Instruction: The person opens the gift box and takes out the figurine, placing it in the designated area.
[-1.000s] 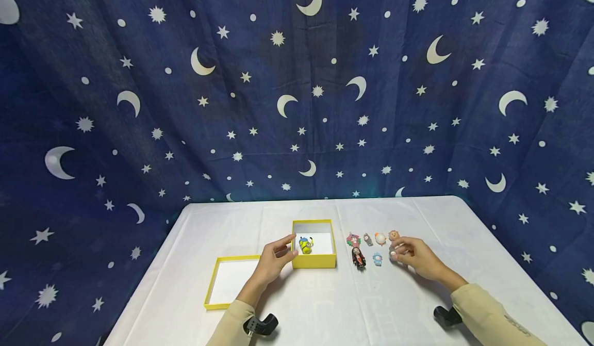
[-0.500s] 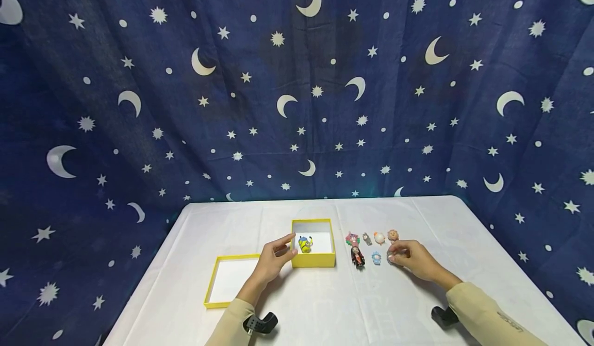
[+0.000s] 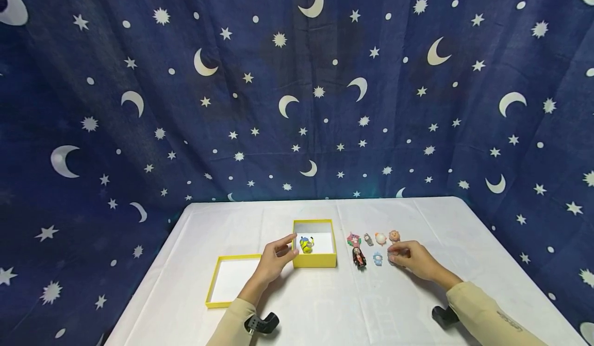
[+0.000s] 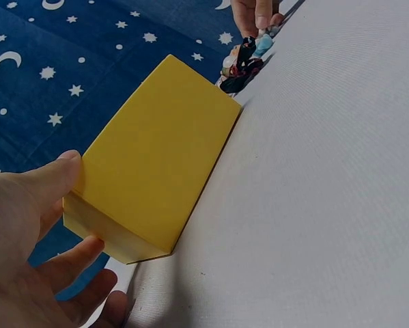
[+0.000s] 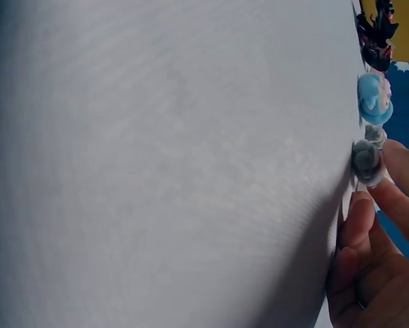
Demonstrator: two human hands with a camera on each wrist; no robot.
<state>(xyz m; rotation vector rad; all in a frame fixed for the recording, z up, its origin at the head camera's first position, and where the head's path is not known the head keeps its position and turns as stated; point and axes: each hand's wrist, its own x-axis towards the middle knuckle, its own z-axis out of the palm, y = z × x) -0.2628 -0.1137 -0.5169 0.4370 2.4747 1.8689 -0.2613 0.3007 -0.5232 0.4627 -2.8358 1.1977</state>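
Observation:
My left hand [image 3: 273,261] rests against the left side of a yellow box [image 3: 315,261] with a white inside. In the left wrist view, its thumb touches the box near a corner and the other fingers spread loosely along the side wall. Inside the box lies a yellow and blue toy figurine [image 3: 306,244]. My right hand [image 3: 417,260] pinches a small grey figurine [image 5: 367,162] between thumb and finger, at the table surface. Just left of it stands a light blue figurine [image 3: 378,258]; a black-clad doll figurine [image 3: 359,258] lies farther left.
A yellow-rimmed white lid [image 3: 211,289] lies left of the box, partly behind the left arm. Behind the front figurines are a pink one [image 3: 353,239], a grey one [image 3: 368,239], a white-and-orange one [image 3: 380,238] and a tan one [image 3: 394,235]. A star-patterned curtain [image 3: 297,78] hangs behind the table.
My right hand has shifted slightly left and down with the grey figurine, then held nearly still. My left hand and the box have kept their places.

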